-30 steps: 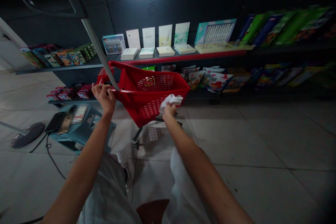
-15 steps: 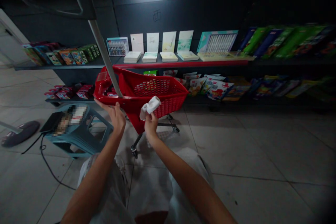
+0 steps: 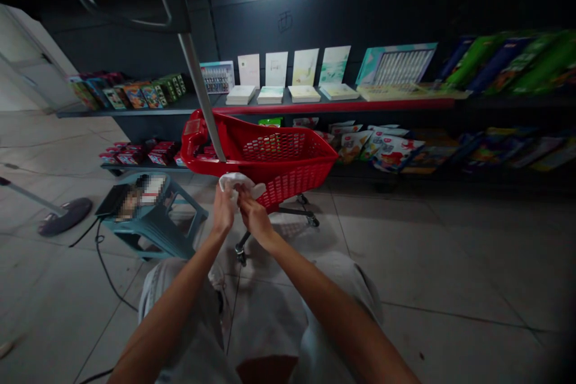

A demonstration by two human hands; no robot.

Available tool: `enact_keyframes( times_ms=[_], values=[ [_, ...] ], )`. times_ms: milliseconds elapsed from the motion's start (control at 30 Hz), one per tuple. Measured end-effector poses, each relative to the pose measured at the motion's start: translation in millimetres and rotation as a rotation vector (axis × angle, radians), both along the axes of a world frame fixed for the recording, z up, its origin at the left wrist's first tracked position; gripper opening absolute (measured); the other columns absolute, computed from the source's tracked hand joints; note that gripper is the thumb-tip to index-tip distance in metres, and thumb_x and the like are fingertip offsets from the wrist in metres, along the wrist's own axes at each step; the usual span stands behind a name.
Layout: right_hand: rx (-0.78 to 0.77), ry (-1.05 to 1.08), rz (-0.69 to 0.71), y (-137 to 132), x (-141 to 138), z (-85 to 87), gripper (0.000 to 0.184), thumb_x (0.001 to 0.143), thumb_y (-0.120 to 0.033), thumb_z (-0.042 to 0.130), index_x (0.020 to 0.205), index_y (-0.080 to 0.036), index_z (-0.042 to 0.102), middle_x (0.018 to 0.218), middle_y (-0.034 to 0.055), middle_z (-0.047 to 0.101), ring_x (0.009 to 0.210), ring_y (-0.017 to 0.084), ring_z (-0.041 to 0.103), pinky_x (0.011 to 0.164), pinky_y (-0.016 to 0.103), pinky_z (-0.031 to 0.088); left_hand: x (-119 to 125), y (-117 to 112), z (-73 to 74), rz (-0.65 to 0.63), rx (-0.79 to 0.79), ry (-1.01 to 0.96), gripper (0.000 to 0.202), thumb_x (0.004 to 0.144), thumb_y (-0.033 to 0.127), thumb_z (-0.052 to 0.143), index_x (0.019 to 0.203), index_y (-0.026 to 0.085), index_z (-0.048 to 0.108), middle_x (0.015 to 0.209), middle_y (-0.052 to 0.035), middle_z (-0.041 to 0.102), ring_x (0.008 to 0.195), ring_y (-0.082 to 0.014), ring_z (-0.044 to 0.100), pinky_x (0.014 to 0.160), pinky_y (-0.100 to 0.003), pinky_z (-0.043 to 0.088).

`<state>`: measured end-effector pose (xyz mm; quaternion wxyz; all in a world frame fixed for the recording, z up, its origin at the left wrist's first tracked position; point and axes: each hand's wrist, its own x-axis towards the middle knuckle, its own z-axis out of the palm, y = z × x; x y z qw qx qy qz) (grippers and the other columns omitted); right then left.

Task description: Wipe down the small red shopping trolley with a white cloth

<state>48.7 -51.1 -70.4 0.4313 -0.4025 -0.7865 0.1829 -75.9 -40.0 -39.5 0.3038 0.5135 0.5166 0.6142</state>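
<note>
A red plastic shopping cart [image 3: 288, 163] stands on the tiled floor in front of me, upright on its wheels. Both my hands meet just in front of its near side. My left hand [image 3: 224, 209] and my right hand [image 3: 254, 213] both grip a crumpled white cloth [image 3: 235, 181], fingers closed on it. Neither hand touches the cart. My knees in light trousers show below my arms.
A teal plastic stool [image 3: 155, 216] with a dark device on it stands at the left, a cable trailing from it. A fan's pole [image 3: 201, 98] and base [image 3: 65, 216] are at the left. Dark shelves [image 3: 324, 105] with books, cards and packets run along the back.
My left hand has let go of the cart's rim and come to the cloth. The tilted cart has settled upright. My right hand has drawn the cloth off the cart toward me.
</note>
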Motion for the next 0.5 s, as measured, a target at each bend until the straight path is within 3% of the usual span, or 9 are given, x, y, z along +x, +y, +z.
enact_keyframes(
  times_ms=[200, 367, 500],
  values=[
    [-0.030, 0.002, 0.033, -7.1, -0.3, -0.4, 0.052, 0.100, -0.009, 0.044, 0.147, -0.024, 0.060, 0.152, 0.0074, 0.059, 0.145, 0.020, 0.053, 0.122, 0.040, 0.043, 1.3, -17.5, -2.5, -0.025, 0.044, 0.092, 0.042, 0.097, 0.051, 0.054, 0.125, 0.020, 0.058, 0.119, -0.0102, 0.065, 0.112, -0.0240, 0.063, 0.105, -0.040, 0.047],
    [-0.040, 0.048, -0.081, -3.5, -7.2, 0.1, 0.045, 0.101, -0.013, 0.045, 0.141, -0.022, 0.064, 0.149, 0.0071, 0.063, 0.136, 0.021, 0.061, 0.113, 0.036, 0.050, -4.6, -15.3, -7.9, -0.071, 0.046, 0.102, 0.043, 0.094, 0.052, 0.055, 0.126, 0.022, 0.056, 0.120, -0.0100, 0.065, 0.115, -0.0249, 0.062, 0.105, -0.040, 0.047],
    [-0.046, -0.024, -0.170, 1.8, -15.2, 3.7, 0.036, 0.102, -0.020, 0.048, 0.130, -0.021, 0.070, 0.133, 0.0095, 0.072, 0.120, 0.025, 0.070, 0.107, 0.038, 0.052, -11.7, -10.8, -7.7, -0.090, 0.009, 0.094, 0.033, 0.092, 0.043, 0.059, 0.117, 0.023, 0.057, 0.113, -0.0077, 0.067, 0.108, -0.0237, 0.064, 0.101, -0.039, 0.049]
  ],
)
